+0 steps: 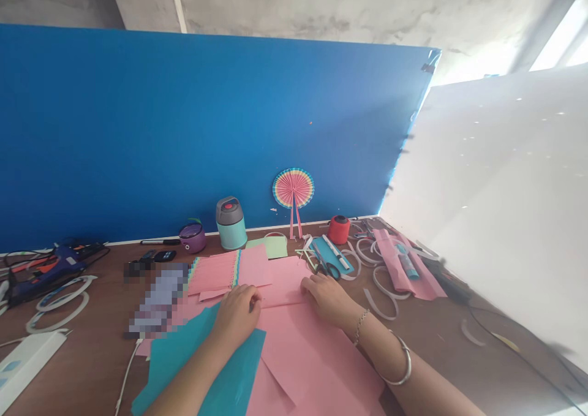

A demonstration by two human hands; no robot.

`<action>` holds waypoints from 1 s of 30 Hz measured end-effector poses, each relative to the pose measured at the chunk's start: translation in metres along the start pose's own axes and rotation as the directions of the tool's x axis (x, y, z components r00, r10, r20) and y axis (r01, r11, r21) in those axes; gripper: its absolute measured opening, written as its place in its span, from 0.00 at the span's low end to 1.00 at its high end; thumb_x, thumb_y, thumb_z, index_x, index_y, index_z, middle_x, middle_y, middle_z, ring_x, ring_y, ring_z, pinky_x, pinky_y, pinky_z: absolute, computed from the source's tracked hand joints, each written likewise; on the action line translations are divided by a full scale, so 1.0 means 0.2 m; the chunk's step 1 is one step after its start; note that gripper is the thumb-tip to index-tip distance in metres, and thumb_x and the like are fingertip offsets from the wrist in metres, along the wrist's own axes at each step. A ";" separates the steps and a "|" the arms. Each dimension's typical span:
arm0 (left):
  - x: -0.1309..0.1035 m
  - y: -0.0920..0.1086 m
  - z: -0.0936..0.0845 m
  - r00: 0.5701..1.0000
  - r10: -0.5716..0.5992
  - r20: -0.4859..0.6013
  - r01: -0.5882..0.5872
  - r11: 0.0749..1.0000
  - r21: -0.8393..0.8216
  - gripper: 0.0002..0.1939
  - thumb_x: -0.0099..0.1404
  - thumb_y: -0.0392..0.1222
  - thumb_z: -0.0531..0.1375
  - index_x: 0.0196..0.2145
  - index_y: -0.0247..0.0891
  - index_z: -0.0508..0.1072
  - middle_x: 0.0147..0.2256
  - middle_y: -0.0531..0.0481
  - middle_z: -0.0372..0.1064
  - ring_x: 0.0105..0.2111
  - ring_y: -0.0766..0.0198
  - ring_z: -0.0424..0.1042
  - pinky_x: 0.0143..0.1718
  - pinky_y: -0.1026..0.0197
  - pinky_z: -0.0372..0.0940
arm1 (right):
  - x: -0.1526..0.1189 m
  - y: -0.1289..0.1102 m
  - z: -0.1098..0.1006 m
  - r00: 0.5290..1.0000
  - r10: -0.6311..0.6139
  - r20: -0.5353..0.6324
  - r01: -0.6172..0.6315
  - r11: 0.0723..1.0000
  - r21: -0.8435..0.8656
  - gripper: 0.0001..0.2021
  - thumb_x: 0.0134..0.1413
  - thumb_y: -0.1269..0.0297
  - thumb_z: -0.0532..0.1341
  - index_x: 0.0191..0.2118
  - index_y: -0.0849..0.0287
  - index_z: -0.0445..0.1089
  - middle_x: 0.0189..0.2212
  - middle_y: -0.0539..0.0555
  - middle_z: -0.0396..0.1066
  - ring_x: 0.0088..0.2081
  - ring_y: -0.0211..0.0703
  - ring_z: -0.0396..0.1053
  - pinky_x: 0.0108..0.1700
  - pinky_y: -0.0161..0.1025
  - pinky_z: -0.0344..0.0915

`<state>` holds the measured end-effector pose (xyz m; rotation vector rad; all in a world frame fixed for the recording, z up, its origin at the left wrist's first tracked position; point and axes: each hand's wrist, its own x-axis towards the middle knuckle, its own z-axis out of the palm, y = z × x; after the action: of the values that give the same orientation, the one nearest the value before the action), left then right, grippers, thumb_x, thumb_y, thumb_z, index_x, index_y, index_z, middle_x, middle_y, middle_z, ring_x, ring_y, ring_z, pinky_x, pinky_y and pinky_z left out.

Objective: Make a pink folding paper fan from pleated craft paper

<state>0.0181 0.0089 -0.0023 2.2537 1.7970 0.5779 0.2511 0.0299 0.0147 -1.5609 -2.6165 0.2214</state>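
Palms down, the left hand (239, 313) and right hand (331, 299) reach forward over the surface (427, 321), wrists apart, both curled toward the pink paper (312, 342). I cannot tell whether either grip pinches it or merely presses. The paper lies in front of the person, beneath and between the hands, plain and smooth, with a straight line crossing it. A teal sheet (172, 351) lies under the left wrist.

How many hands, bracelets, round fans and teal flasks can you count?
Left hand and right hand: 2 hands
Chain bracelet and silver bangle: 2 bracelets
Round fan: 1
Teal flask: 1
Total: 6
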 end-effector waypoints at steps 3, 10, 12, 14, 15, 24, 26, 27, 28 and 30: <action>0.00 0.01 0.00 1.000 -0.004 0.002 0.003 0.999 0.035 0.09 0.59 0.31 0.51 0.30 0.40 0.69 0.32 0.50 0.70 0.37 0.59 0.67 0.37 0.58 0.57 | 0.00 -0.01 -0.01 1.000 0.000 -0.002 0.000 1.000 -0.021 0.11 0.58 0.75 0.49 0.39 0.60 0.67 0.36 0.57 0.70 0.38 0.44 0.65 0.38 0.38 0.52; -0.02 0.02 0.04 0.965 0.247 -0.086 -0.233 0.961 0.148 0.27 0.55 0.21 0.50 0.46 0.46 0.69 0.43 0.47 0.65 0.45 0.57 0.62 0.44 0.55 0.57 | -0.01 -0.04 0.00 0.996 -0.073 -0.050 0.067 0.990 -0.122 0.17 0.51 0.80 0.52 0.45 0.56 0.65 0.38 0.56 0.66 0.38 0.44 0.61 0.38 0.38 0.51; -0.02 0.03 0.05 0.934 0.355 -0.043 -0.343 0.923 0.173 0.37 0.49 0.17 0.50 0.50 0.51 0.67 0.48 0.48 0.62 0.49 0.56 0.59 0.47 0.53 0.57 | 0.00 -0.04 0.02 0.984 -0.171 -0.056 0.160 0.975 -0.153 0.21 0.49 0.80 0.53 0.48 0.54 0.64 0.40 0.56 0.65 0.40 0.44 0.60 0.39 0.39 0.50; -0.02 0.03 0.06 0.913 0.409 0.002 -0.402 0.897 0.183 0.40 0.47 0.16 0.50 0.51 0.54 0.67 0.50 0.48 0.60 0.51 0.56 0.58 0.49 0.53 0.56 | 0.00 -0.04 0.05 0.961 -0.272 -0.048 0.261 0.951 -0.166 0.20 0.51 0.79 0.53 0.48 0.54 0.65 0.42 0.56 0.64 0.40 0.44 0.59 0.40 0.39 0.50; -0.02 0.03 0.06 0.908 0.419 0.018 -0.415 0.891 0.186 0.40 0.47 0.16 0.50 0.50 0.54 0.68 0.50 0.49 0.60 0.51 0.56 0.58 0.49 0.52 0.56 | 0.01 -0.03 0.06 0.949 -0.310 -0.047 0.299 0.940 -0.164 0.19 0.52 0.78 0.53 0.47 0.53 0.66 0.43 0.56 0.64 0.40 0.43 0.59 0.40 0.39 0.50; 0.00 -0.02 -0.03 0.938 0.347 0.025 -0.347 0.927 0.141 0.24 0.56 0.23 0.53 0.35 0.51 0.78 0.41 0.48 0.69 0.45 0.56 0.62 0.44 0.51 0.57 | -0.02 -0.01 -0.02 0.984 -0.177 -0.025 0.173 0.980 -0.096 0.16 0.44 0.78 0.56 0.33 0.53 0.76 0.36 0.55 0.69 0.39 0.44 0.60 0.37 0.41 0.47; 0.00 -0.03 -0.06 0.949 0.313 0.043 -0.316 0.939 0.134 0.24 0.54 0.22 0.52 0.32 0.50 0.79 0.38 0.49 0.70 0.43 0.56 0.64 0.43 0.51 0.57 | -0.03 0.00 -0.04 0.992 -0.128 -0.020 0.126 0.989 -0.083 0.16 0.42 0.78 0.56 0.31 0.54 0.77 0.34 0.55 0.70 0.38 0.44 0.60 0.37 0.41 0.47; 0.00 -0.04 -0.07 0.952 0.302 0.048 -0.305 0.943 0.129 0.24 0.53 0.22 0.52 0.31 0.50 0.79 0.37 0.49 0.70 0.43 0.56 0.64 0.42 0.51 0.58 | -0.03 0.00 -0.05 0.993 -0.117 -0.024 0.114 0.990 -0.080 0.15 0.42 0.78 0.55 0.31 0.54 0.76 0.33 0.55 0.70 0.38 0.44 0.61 0.36 0.41 0.47; 0.00 -0.04 -0.08 0.954 0.295 0.048 -0.299 0.947 0.122 0.25 0.52 0.21 0.51 0.30 0.49 0.79 0.37 0.49 0.71 0.42 0.56 0.64 0.42 0.52 0.58 | -0.03 0.00 -0.05 0.993 -0.115 -0.027 0.113 0.990 -0.082 0.15 0.42 0.77 0.55 0.30 0.55 0.76 0.32 0.55 0.70 0.37 0.44 0.61 0.36 0.41 0.47; 0.00 -0.05 -0.07 0.959 0.280 0.040 -0.283 0.954 0.095 0.25 0.50 0.21 0.50 0.29 0.48 0.79 0.36 0.49 0.71 0.41 0.57 0.65 0.42 0.52 0.59 | -0.03 0.00 -0.04 0.990 -0.137 -0.031 0.134 0.987 -0.089 0.12 0.43 0.76 0.55 0.28 0.58 0.75 0.31 0.56 0.70 0.37 0.44 0.61 0.36 0.41 0.48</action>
<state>0.0023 0.0112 0.0069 2.5962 1.5330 0.5121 0.2558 0.0256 0.0224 -1.3889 -2.7232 0.0690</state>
